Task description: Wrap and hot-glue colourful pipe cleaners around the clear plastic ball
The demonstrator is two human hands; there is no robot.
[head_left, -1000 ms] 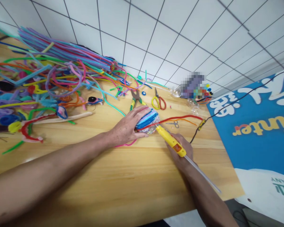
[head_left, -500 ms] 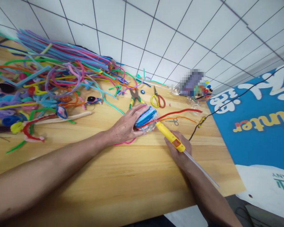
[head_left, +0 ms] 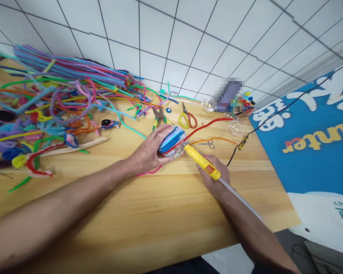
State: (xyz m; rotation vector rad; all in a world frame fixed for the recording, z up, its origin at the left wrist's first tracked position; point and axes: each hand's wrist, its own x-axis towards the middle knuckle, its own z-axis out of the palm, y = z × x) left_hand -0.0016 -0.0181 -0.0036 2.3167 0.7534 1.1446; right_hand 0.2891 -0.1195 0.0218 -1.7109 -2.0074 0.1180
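Observation:
My left hand [head_left: 148, 152] is wrapped round a ball [head_left: 171, 141] striped with blue, lilac and red pipe cleaners, part of it still see-through. A red pipe cleaner [head_left: 208, 125] lies across the ball, its loose end reaching out to the right. In my right hand [head_left: 214, 173] is a yellow hot glue gun [head_left: 201, 160], a clear glue stick [head_left: 241, 199] jutting from its back. Its nozzle is at the ball's right side by the red strand; whether they touch I cannot tell. An orange pipe cleaner [head_left: 217, 138] and small scissors [head_left: 208, 144] lie just beyond.
Pliers [head_left: 159, 117] and red-and-yellow scissors [head_left: 188, 117] lie behind the ball. A heap of loose pipe cleaners [head_left: 71, 99] and a long bundle [head_left: 71, 68] fill the left. Clear balls [head_left: 236, 127] sit at the back right, near a black cord [head_left: 231, 158]. A tiled wall [head_left: 160, 34] stands behind.
The view has shifted slightly. The red pipe cleaner's free end has swung up and away, and the glue gun stays at the ball's right side.

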